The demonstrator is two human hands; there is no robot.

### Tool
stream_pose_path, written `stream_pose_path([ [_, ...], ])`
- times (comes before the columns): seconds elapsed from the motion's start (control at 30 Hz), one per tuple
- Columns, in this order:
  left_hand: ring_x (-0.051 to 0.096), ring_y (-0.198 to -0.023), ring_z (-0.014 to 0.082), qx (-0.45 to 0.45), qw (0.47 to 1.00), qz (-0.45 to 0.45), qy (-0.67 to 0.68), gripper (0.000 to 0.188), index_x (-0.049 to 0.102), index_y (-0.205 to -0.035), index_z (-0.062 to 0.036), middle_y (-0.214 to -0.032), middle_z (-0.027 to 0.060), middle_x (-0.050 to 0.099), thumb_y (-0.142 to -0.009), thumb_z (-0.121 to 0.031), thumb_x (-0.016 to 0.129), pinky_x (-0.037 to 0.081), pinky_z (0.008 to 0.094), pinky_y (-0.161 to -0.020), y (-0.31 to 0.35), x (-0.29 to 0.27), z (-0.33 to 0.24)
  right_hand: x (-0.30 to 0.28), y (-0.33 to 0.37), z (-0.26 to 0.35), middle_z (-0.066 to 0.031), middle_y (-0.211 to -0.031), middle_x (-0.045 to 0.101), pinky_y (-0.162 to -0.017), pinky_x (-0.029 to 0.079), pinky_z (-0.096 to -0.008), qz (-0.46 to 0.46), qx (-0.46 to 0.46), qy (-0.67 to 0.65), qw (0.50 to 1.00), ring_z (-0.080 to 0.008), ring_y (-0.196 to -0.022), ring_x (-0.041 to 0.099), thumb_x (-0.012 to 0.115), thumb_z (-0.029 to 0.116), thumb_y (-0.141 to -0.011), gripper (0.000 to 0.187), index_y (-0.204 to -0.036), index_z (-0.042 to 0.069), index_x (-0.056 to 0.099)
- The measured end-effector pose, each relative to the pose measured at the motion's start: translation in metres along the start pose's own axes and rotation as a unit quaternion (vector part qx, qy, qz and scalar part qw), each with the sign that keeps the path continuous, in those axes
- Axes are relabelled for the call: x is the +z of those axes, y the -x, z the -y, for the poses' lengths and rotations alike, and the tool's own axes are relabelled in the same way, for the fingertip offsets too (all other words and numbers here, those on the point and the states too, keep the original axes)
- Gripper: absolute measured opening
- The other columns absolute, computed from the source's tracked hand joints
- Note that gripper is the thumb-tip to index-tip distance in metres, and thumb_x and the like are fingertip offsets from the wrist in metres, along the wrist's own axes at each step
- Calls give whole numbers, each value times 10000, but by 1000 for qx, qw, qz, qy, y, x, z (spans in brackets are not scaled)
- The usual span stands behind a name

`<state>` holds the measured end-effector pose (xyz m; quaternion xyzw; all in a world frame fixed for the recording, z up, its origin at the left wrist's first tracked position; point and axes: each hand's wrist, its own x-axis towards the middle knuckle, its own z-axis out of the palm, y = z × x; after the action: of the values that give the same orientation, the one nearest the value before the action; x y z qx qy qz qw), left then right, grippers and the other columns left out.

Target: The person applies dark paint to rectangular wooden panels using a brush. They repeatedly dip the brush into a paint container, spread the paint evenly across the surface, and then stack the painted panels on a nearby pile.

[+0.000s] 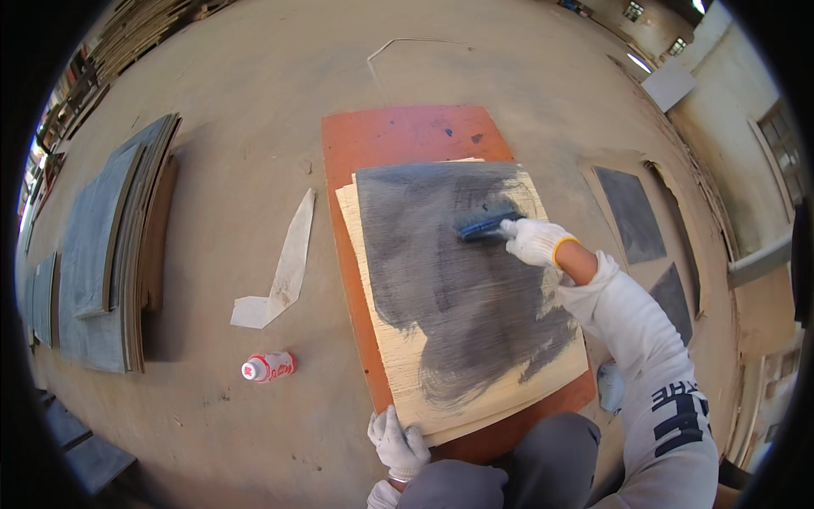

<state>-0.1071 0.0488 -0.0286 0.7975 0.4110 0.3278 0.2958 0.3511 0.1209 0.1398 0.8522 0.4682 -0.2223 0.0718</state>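
Observation:
A blue-backed brush [487, 226] is in my right hand [538, 241], which wears a white glove with a yellow cuff. Its bristles rest on the upper right part of a pale wood sheet [407, 366]. Dark grey coating covers much of that sheet, while its lower edge and parts of its right side show bare wood. More pale sheets lie under it, their edges slightly out of line. Beneath them is a reddish-brown board [407, 136]. My left hand [397, 444], also gloved in white, is closed at the near left corner of the sheets; its fingertips are partly hidden.
To the left lie a red-and-white bottle [270, 366] and a bent pale strip [292, 259]. Farther left stands a stack of grey-coated boards [102, 246]. Dark panels [629, 214] lie on the floor at right, near the wall. My knees [555, 450] are at the board's near edge.

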Motion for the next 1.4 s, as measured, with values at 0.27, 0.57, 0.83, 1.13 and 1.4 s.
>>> stream_pose_path([
  [0.27,568,-1219,512,-34,999,3,32,577,582,-1448,95,-1298,307,645,-1014,-285,580,420,598,-1125,12,21,-15,15,-34,-109,-248,-1356,710,-1047,545,-477,-16,130,-20,991,-428,-1293,662,555,175,-948,439,-1331,16,698],
  [0.57,574,-1229,493,-29,999,15,9,571,549,-1495,85,-1333,311,629,-1050,-273,545,442,569,-1084,10,10,3,64,143,33,-285,-1346,705,-1010,562,-521,83,17,-79,993,-434,-1221,703,489,115,-987,669,-1636,-15,397],
  [0.83,592,-1207,451,-59,994,63,-65,580,542,-1525,57,-1304,287,646,-1053,-277,576,466,537,-1057,17,6,-7,75,88,86,-255,-1319,731,-998,587,-519,27,-33,-150,988,-419,-1204,727,595,145,-970,401,-1332,11,703],
  [1.13,706,-1012,364,-62,982,174,-27,535,553,-1512,40,-1256,208,714,-1043,-211,616,579,478,-896,-86,-39,-109,128,117,124,-190,-1397,706,-1089,515,-516,4,138,-448,883,-386,-1282,672,530,271,-1100,487,-1527,38,558],
  [1.4,655,-845,132,-158,840,499,143,625,474,-1565,-46,-1032,61,674,-983,-150,678,578,322,-644,-159,36,-204,156,187,68,-204,-1122,757,-858,549,-413,-68,36,-848,525,-297,-1038,719,504,482,-1113,551,-1305,4,700],
])
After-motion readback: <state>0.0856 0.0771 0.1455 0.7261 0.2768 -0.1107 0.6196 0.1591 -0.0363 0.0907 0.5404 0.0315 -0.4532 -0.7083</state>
